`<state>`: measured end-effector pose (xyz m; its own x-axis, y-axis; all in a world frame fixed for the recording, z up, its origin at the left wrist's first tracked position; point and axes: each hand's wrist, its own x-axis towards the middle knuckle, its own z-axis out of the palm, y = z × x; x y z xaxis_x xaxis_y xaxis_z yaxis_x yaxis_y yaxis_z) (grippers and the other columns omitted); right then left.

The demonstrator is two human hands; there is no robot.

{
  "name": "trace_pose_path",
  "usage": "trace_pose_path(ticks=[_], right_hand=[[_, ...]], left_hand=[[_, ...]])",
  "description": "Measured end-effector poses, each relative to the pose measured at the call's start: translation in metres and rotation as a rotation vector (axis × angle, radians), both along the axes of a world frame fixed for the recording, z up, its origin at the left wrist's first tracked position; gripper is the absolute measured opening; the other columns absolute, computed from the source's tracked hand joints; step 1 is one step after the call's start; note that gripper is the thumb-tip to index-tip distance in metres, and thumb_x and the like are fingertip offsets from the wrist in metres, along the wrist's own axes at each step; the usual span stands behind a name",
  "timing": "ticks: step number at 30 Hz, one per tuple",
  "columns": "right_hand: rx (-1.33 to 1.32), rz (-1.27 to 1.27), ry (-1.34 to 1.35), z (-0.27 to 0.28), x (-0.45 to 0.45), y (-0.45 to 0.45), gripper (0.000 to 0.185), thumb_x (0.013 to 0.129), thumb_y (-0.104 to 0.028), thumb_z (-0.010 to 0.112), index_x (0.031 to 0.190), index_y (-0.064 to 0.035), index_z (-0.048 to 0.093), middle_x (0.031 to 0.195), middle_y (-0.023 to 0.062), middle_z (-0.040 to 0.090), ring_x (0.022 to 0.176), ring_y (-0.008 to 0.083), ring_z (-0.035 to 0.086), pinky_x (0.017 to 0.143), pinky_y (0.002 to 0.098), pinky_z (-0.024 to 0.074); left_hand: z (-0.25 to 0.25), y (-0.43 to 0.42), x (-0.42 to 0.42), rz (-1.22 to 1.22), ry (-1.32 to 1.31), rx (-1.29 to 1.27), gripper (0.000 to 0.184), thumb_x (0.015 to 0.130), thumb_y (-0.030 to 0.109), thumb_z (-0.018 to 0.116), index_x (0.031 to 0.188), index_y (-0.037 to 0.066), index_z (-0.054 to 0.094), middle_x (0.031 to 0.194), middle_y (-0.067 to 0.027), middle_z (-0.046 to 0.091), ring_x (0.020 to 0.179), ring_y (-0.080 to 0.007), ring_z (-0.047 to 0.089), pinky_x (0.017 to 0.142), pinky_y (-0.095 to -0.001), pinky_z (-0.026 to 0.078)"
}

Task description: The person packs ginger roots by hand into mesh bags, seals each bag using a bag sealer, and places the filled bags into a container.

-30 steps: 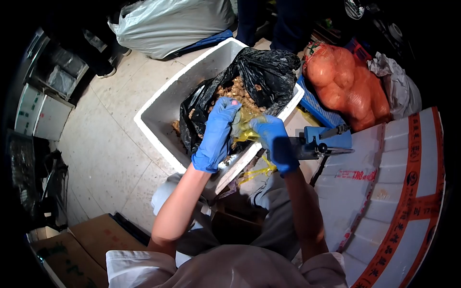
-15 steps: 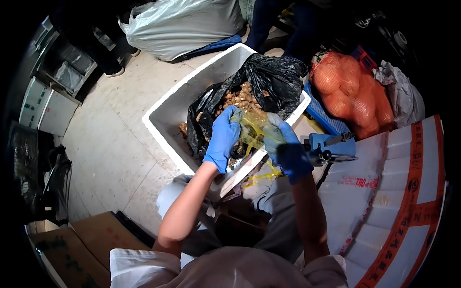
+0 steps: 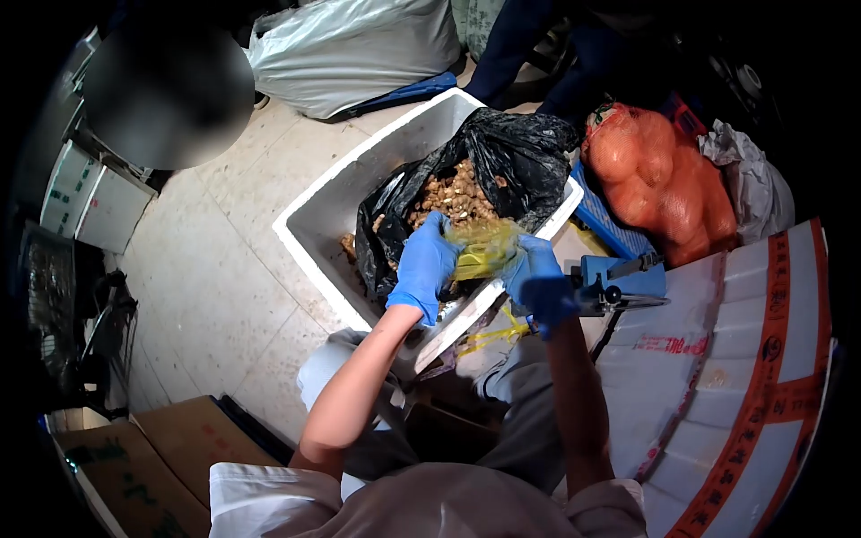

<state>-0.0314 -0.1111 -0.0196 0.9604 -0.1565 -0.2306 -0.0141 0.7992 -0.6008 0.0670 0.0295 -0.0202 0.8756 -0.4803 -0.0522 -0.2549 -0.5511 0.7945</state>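
Observation:
In blue gloves, my left hand [image 3: 425, 269] and my right hand [image 3: 539, 278] hold a yellow mesh bag [image 3: 484, 248] stretched between them, fingers closed on its two sides. The net hangs over the near side of a white foam box [image 3: 314, 202]. Inside the box, a black plastic bag [image 3: 529, 143] lies open around a heap of knobbly ginger [image 3: 453, 193]. More yellow netting [image 3: 498, 332] lies below the box's near edge, by my knees. Just right of my right hand is a blue metal device [image 3: 619, 280] with a lever.
An orange net sack [image 3: 659, 179] of round produce sits at right, beside a blue crate [image 3: 610, 215]. Taped white foam boxes [image 3: 708, 377] stand near right. Cardboard boxes [image 3: 134, 466] are at lower left, a large white sack [image 3: 359, 54] behind. Another person's legs [image 3: 511, 54] stand beyond the box.
The mesh bag is now drawn wider and straighter between my hands. My right hand has shifted slightly down and right. A blurred grey round patch has appeared at upper left.

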Motion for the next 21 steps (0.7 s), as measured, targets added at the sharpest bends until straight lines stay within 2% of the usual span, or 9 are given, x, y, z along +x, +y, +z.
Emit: trace_pose_path(ticks=[3, 4, 6, 12, 13, 14, 16, 19, 21], right_hand=[[-1.341, -0.169, -0.107, 0.019, -0.013, 0.025, 0.026, 0.070, 0.002, 0.053, 0.095, 0.0039, 0.048, 0.090, 0.0099, 0.054, 0.081, 0.0162, 0.054, 0.070, 0.0272, 0.0451], [-1.339, -0.164, -0.109, 0.042, -0.011, 0.029, 0.026, 0.070, 0.002, 0.053, 0.095, 0.0039, 0.048, 0.090, 0.0099, 0.054, 0.081, 0.0162, 0.054, 0.070, 0.0272, 0.0451], [-0.227, 0.035, 0.155, 0.072, 0.004, 0.031, 0.023, 0.071, 0.002, 0.054, 0.093, 0.0038, 0.048, 0.087, 0.0092, 0.055, 0.077, 0.0159, 0.055, 0.071, 0.0269, 0.0453], [-1.331, 0.116, 0.300, -0.042, 0.018, -0.005, 0.023, 0.072, -0.005, 0.057, 0.093, 0.0025, 0.053, 0.086, 0.0059, 0.058, 0.076, 0.0143, 0.054, 0.068, 0.0250, 0.0437], [-1.192, 0.036, 0.092, -0.042, 0.014, -0.005, 0.022, 0.076, -0.006, 0.052, 0.096, 0.0020, 0.054, 0.089, 0.0071, 0.057, 0.078, 0.0148, 0.054, 0.068, 0.0254, 0.0435], [-0.776, -0.080, 0.220, -0.027, 0.017, 0.006, 0.018, 0.078, -0.006, 0.045, 0.092, 0.0015, 0.055, 0.088, 0.0068, 0.057, 0.076, 0.0138, 0.054, 0.066, 0.0253, 0.0438], [-0.921, -0.097, 0.157, -0.039, 0.016, -0.009, 0.017, 0.079, -0.005, 0.040, 0.088, -0.0001, 0.054, 0.078, 0.0040, 0.055, 0.069, 0.0111, 0.052, 0.062, 0.0228, 0.0439], [-0.746, -0.136, 0.132, -0.062, 0.001, -0.036, 0.024, 0.080, -0.017, 0.042, 0.097, -0.0030, 0.051, 0.088, 0.0065, 0.054, 0.080, 0.0154, 0.052, 0.069, 0.0283, 0.0446], [-0.426, -0.143, 0.255, -0.063, -0.002, -0.043, 0.031, 0.080, -0.025, 0.043, 0.104, -0.0050, 0.049, 0.095, 0.0081, 0.054, 0.087, 0.0183, 0.052, 0.073, 0.0320, 0.0451]], left_hand=[[-0.005, 0.005, 0.001, 0.020, -0.084, -0.135, 0.018, 0.077, 0.010, 0.053, 0.090, -0.003, 0.053, 0.075, -0.0063, 0.059, 0.062, -0.0156, 0.053, 0.059, -0.0250, 0.044], [-0.009, 0.006, 0.004, 0.025, -0.084, -0.133, 0.018, 0.077, 0.010, 0.053, 0.090, -0.003, 0.053, 0.075, -0.0063, 0.059, 0.062, -0.0156, 0.053, 0.059, -0.0250, 0.044], [-0.015, 0.006, 0.014, -0.025, 0.619, -0.871, 0.016, 0.079, 0.006, 0.046, 0.090, -0.001, 0.055, 0.077, -0.0054, 0.058, 0.066, -0.0135, 0.055, 0.059, -0.0245, 0.046], [0.019, 0.010, -0.008, -0.166, 0.811, -1.065, 0.014, 0.078, 0.004, 0.045, 0.088, 0.002, 0.054, 0.080, -0.0058, 0.058, 0.073, -0.0113, 0.055, 0.065, -0.0206, 0.045], [0.034, 0.013, -0.013, -0.279, 0.706, -1.061, 0.015, 0.075, 0.006, 0.051, 0.088, 0.001, 0.054, 0.078, -0.0057, 0.058, 0.074, -0.0109, 0.055, 0.064, -0.0211, 0.045], [0.026, 0.005, -0.017, -0.230, 0.953, -1.050, 0.021, 0.071, 0.009, 0.057, 0.089, 0.000, 0.054, 0.077, -0.0061, 0.057, 0.072, -0.0107, 0.054, 0.063, -0.0216, 0.044], [0.047, 0.012, -0.017, -0.249, 0.649, -0.681, 0.027, 0.066, 0.014, 0.062, 0.086, -0.001, 0.053, 0.074, -0.0059, 0.056, 0.068, -0.0106, 0.051, 0.060, -0.0238, 0.043], [-0.006, -0.014, -0.014, -0.016, 0.101, -0.260, 0.028, 0.060, 0.015, 0.063, 0.081, 0.002, 0.050, 0.071, -0.0188, 0.052, 0.069, -0.0341, 0.052, 0.062, -0.0360, 0.042], [-0.020, -0.018, -0.012, -0.057, 0.145, -0.255, 0.024, 0.062, 0.013, 0.061, 0.079, -0.001, 0.051, 0.071, -0.0200, 0.054, 0.074, -0.0359, 0.053, 0.066, -0.0387, 0.043]])
